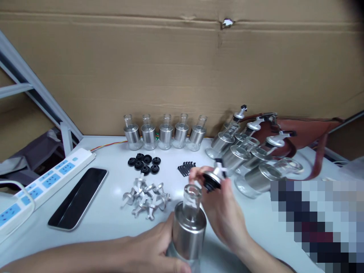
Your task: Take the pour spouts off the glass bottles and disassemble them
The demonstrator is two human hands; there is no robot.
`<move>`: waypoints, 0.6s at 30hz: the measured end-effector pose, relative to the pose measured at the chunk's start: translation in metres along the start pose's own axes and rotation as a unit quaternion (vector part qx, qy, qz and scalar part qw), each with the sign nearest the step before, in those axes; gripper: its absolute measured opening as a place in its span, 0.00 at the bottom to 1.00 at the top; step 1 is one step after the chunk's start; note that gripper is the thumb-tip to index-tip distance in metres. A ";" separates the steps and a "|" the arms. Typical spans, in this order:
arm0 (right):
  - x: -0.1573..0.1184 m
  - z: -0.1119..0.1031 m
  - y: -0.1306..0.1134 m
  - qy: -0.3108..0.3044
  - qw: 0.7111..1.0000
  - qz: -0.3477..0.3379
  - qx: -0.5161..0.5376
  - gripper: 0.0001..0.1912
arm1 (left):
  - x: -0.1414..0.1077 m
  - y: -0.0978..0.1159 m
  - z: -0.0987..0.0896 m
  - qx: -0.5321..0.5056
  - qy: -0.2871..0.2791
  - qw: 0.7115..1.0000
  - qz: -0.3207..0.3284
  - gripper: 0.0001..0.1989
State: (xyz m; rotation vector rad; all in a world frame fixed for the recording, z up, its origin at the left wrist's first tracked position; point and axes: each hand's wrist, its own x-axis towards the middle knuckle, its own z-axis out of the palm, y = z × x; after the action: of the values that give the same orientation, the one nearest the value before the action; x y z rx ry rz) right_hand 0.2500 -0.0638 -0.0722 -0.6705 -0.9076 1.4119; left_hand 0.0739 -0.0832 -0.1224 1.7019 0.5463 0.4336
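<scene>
My left hand [159, 242] is wrapped round the lower part of a glass bottle [190, 227] with a metal sleeve, upright at the table's front edge, its neck uncovered. Just above and right of that neck, my right hand [218, 208] grips a pourer stopper [214, 178], its black ribbed rubber end pointing down and apart from the glass. Left of the bottle lies a heap of silver pourer spouts [146, 197]. Behind them are several black rubber stoppers [143, 163] and a row of small black pins [187, 168].
Several uncapped bottles [165, 132] stand along the cardboard wall [170, 76]. More bottles, some with pourers [275, 142], stand at the right before a brown leather bag [307, 132]. A phone [78, 199] and a power strip [47, 185] lie at the left.
</scene>
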 end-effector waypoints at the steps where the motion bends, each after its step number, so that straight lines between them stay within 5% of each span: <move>1: -0.003 -0.004 -0.002 -0.011 0.996 -0.071 -0.051 0.20 | 0.000 -0.002 0.000 -0.004 0.012 1.000 -0.001 0.41; 3: -0.007 -0.012 -0.009 -0.058 0.977 -0.142 -0.151 0.20 | 0.000 -0.005 0.001 -0.010 0.026 1.000 -0.003 0.39; 7: -0.008 -0.019 -0.029 -0.154 0.915 -0.117 -0.355 0.24 | 0.000 -0.006 0.002 -0.018 0.027 0.999 0.040 0.40; 12: 0.002 -0.007 -0.044 -0.236 0.816 -0.178 -0.497 0.27 | 0.001 -0.002 0.002 -0.018 0.016 0.999 0.037 0.43; 15: 0.003 -0.003 -0.051 -0.230 0.817 -0.197 -0.491 0.26 | 0.000 -0.001 0.002 -0.032 0.022 0.998 0.053 0.42; 18: 0.005 -0.004 -0.067 -0.132 0.842 -0.216 -0.477 0.25 | -0.003 -0.003 0.003 -0.075 0.048 0.995 0.053 0.39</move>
State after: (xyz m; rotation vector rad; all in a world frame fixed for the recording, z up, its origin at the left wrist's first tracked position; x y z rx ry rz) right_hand 0.2888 -0.0639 -0.0169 -0.9202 -1.8916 0.5732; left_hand 0.0732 -0.0871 -0.1256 1.5769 0.4811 0.6201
